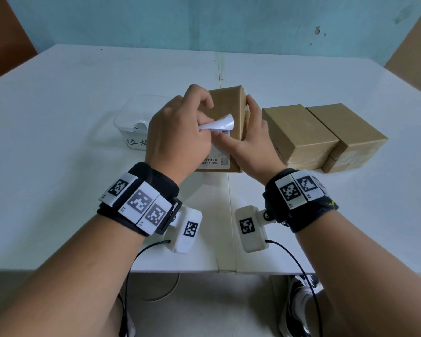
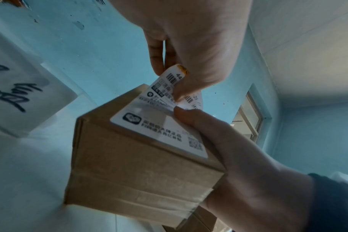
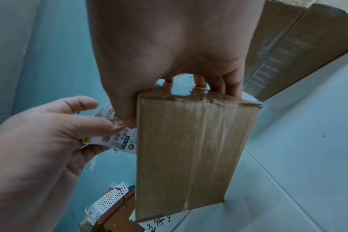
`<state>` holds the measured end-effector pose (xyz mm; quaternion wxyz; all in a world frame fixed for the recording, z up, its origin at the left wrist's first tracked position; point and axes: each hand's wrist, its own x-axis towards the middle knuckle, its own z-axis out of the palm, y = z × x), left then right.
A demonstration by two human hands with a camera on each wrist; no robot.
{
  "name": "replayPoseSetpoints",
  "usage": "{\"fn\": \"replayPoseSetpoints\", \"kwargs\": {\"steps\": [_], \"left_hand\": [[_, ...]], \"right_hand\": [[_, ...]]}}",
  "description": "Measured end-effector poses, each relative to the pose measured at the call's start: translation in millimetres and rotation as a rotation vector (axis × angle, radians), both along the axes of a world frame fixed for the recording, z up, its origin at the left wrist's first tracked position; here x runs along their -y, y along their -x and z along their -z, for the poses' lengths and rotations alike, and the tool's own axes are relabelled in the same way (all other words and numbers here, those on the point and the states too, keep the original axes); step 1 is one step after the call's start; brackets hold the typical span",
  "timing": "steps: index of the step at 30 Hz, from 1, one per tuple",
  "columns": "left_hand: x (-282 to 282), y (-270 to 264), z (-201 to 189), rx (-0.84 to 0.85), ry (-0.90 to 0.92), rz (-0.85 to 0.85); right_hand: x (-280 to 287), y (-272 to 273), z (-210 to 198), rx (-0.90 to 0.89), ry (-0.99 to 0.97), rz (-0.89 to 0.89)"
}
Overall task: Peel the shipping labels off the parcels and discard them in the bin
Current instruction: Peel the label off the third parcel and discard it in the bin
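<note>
A brown cardboard parcel [image 1: 229, 103] stands on the white table [image 1: 58, 117], tilted up in my hands. Its white shipping label [image 1: 220, 124] is partly peeled, the far end curled up and the near end still stuck down [image 2: 159, 130]. My left hand [image 1: 202, 128] pinches the loose end between thumb and fingers [image 2: 176, 81]. My right hand [image 1: 252, 127] grips the parcel, fingers on its right side and thumb [image 2: 189, 116] pressing on the label. In the right wrist view the parcel's taped side [image 3: 189, 149] fills the middle, with the label [image 3: 121, 141] to its left.
A clear plastic bin [image 1: 129, 115] with a handwritten tag sits left of the parcel and holds white paper. Two more brown parcels [image 1: 299, 132] [image 1: 348, 132] stand side by side on the right. A seam runs down the table's middle.
</note>
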<state>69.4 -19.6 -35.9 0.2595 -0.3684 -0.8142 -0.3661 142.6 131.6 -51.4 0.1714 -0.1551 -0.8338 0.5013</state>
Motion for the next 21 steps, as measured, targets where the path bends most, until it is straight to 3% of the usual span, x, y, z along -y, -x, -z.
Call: {"fn": "replayPoseSetpoints", "kwargs": {"steps": [21], "left_hand": [[-2.5,-6.9,-2.0,-0.096,0.005,-0.026]], "right_hand": [[-3.4,1.3,0.6,-0.003,0.031,0.031]]}}
